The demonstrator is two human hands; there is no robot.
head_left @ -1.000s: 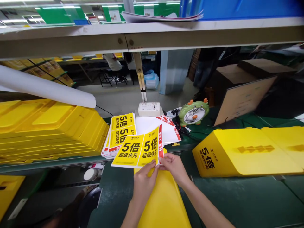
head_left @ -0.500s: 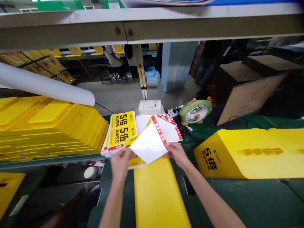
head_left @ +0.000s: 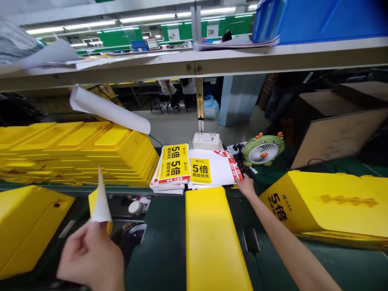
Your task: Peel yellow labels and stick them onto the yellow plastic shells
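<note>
Yellow panel (head_left: 212, 238) is the landmark: lies flat on the green bench, long axis running straight away from the person. Left hand (head_left: 91, 256) sits well left of its near end, fingers pinched shut on a peeled sticker (head_left: 99, 202) held upright, white backing facing the camera. Right hand (head_left: 246, 186) is off the panel's far-right corner, fingertips down on the white backing sheet (head_left: 218, 171); can't tell if it's gripping or just pressing. Sticker stack (head_left: 172, 167) just past the panel's far-left corner. Right hand is nearer the panel.
</note>
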